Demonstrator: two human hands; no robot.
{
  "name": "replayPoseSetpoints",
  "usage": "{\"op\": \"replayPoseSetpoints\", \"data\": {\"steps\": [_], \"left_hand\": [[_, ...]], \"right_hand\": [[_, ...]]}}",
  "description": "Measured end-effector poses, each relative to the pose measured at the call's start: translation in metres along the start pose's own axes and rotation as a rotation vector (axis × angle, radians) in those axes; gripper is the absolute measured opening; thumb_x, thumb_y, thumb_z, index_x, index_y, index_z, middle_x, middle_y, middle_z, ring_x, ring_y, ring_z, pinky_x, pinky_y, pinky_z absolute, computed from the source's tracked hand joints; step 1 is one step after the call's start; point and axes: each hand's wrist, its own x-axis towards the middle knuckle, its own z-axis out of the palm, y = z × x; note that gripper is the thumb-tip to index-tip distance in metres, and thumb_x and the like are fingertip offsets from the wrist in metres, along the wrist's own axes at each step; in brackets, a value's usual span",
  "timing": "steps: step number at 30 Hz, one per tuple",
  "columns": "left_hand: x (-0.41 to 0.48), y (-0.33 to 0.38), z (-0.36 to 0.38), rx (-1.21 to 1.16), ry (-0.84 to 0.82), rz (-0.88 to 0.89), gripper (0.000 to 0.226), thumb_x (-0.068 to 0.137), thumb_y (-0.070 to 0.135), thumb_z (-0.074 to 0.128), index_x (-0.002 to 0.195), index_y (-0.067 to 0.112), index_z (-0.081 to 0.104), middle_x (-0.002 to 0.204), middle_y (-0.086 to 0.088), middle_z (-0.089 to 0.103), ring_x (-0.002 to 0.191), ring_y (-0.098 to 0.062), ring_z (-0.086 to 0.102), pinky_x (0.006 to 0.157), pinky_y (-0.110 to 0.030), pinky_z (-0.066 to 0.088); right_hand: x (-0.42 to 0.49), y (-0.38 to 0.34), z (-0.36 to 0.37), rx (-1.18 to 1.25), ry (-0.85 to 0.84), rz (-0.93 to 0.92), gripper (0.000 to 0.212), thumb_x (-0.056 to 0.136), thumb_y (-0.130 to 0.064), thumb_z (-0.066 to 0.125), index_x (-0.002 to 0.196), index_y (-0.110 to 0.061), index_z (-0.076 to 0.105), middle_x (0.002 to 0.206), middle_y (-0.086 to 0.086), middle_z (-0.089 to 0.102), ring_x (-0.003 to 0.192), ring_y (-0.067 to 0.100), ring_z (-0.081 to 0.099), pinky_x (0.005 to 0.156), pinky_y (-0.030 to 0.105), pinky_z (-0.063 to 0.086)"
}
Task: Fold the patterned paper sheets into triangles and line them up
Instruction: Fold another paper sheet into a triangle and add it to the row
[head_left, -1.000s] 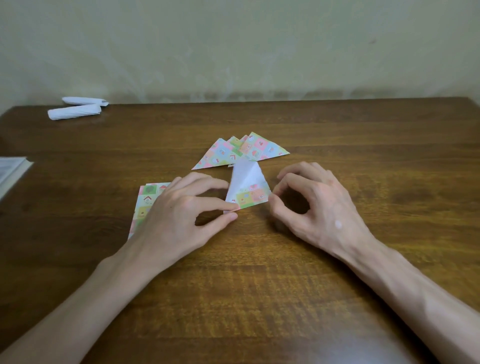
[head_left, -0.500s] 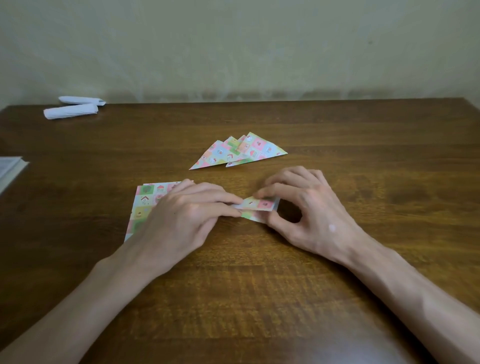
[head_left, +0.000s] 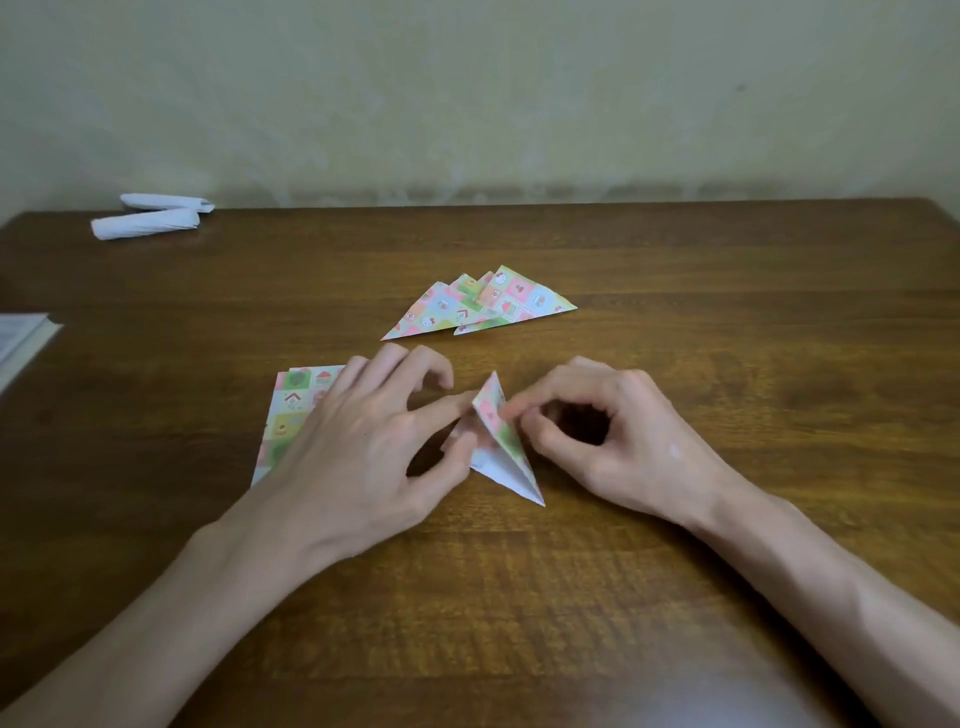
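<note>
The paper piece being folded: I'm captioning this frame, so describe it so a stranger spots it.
On the wooden table, look between the left hand and right hand. The paper piece there is pinched by both and tilted up; unlike the flat triangles behind it, its white underside shows.

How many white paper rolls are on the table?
2. The nearer roll lies at the far left corner; the farther roll just behind it, by the wall. None seems hidden.

Both forearms bare to the frame edge. Left hand, right hand: slender, long fingers, pronounced knuckles. Small pale spot on back of right hand. Tendon lines visible along right forearm.
</note>
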Motion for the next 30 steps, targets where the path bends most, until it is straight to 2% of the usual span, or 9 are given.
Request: {"op": "replayPoseSetpoints", "data": {"steps": [2,4,8,12,16,18,22,26,30], "left_hand": [[0.002,-0.002,0.003,-0.01,0.005,-0.021,0.038,0.103,0.052,0.044,0.134,0.041,0.064,0.126,0.015,0.045,0.114,-0.008,0.041,0.091,-0.034,0.041],[0.003,-0.005,0.007,-0.04,0.0,-0.031,0.034,0.104,0.047,0.049,0.136,0.046,0.062,0.13,0.016,0.045,0.119,-0.007,0.04,0.093,-0.034,0.039],[0.006,-0.005,0.011,-0.125,0.017,-0.042,0.023,0.095,0.039,0.063,0.114,0.046,0.075,0.129,0.021,0.049,0.119,-0.007,0.041,0.094,-0.036,0.04],[0.008,-0.005,0.01,-0.194,0.154,-0.163,0.016,0.085,0.039,0.072,0.1,0.037,0.078,0.107,0.018,0.054,0.099,-0.005,0.053,0.086,-0.037,0.048],[0.009,0.0,0.006,-0.259,0.266,-0.213,0.022,0.094,0.021,0.065,0.109,0.033,0.075,0.106,0.019,0.058,0.098,-0.003,0.061,0.085,-0.035,0.055],[0.007,0.003,0.003,-0.287,0.252,-0.169,0.016,0.092,0.033,0.071,0.108,0.034,0.075,0.104,0.021,0.059,0.097,-0.005,0.062,0.084,-0.035,0.054],[0.004,0.004,0.006,-0.196,0.137,-0.058,0.029,0.082,0.067,0.069,0.095,0.042,0.077,0.098,0.021,0.056,0.093,-0.006,0.057,0.083,-0.036,0.047],[0.004,-0.001,0.01,-0.188,0.112,-0.028,0.025,0.085,0.06,0.072,0.1,0.042,0.08,0.098,0.023,0.062,0.092,-0.006,0.057,0.085,-0.037,0.046],[0.005,-0.003,0.012,-0.185,0.095,-0.01,0.023,0.087,0.047,0.072,0.106,0.037,0.081,0.103,0.023,0.066,0.094,-0.006,0.058,0.085,-0.04,0.05]], "right_hand": [[0.0,0.006,0.0,-0.025,0.053,0.014,0.024,0.094,-0.018,0.072,0.113,-0.033,0.075,0.095,-0.017,0.07,0.099,0.014,0.064,0.089,0.031,0.05],[0.001,0.01,0.0,-0.072,0.055,0.011,0.033,0.094,-0.024,0.073,0.126,-0.032,0.069,0.112,-0.017,0.067,0.114,0.013,0.059,0.098,0.036,0.049],[0.002,0.012,0.003,-0.171,-0.021,0.011,0.04,0.093,-0.042,0.069,0.132,-0.034,0.065,0.132,-0.02,0.059,0.134,0.006,0.046,0.109,0.044,0.041],[0.003,0.013,0.003,-0.2,-0.033,0.0,0.029,0.092,-0.049,0.072,0.119,-0.039,0.07,0.123,-0.023,0.062,0.13,0.006,0.048,0.106,0.041,0.039],[0.003,0.013,0.004,-0.216,-0.025,0.004,0.033,0.089,-0.055,0.071,0.119,-0.041,0.069,0.117,-0.024,0.061,0.122,0.008,0.048,0.103,0.039,0.039],[0.003,0.012,0.005,-0.226,-0.018,0.004,0.036,0.088,-0.056,0.071,0.121,-0.042,0.069,0.113,-0.024,0.061,0.117,0.008,0.047,0.101,0.039,0.039],[0.002,0.011,0.006,-0.246,0.002,-0.001,0.036,0.087,-0.055,0.072,0.12,-0.043,0.068,0.102,-0.022,0.058,0.103,0.009,0.047,0.095,0.037,0.039],[0.001,0.011,0.006,-0.232,0.026,0.02,0.031,0.086,-0.056,0.074,0.113,-0.043,0.069,0.087,-0.017,0.055,0.093,0.008,0.046,0.088,0.033,0.037],[0.0,0.01,0.005,-0.226,0.014,0.026,0.027,0.087,-0.058,0.073,0.11,-0.044,0.07,0.082,-0.014,0.054,0.089,0.009,0.047,0.087,0.037,0.039]]}}
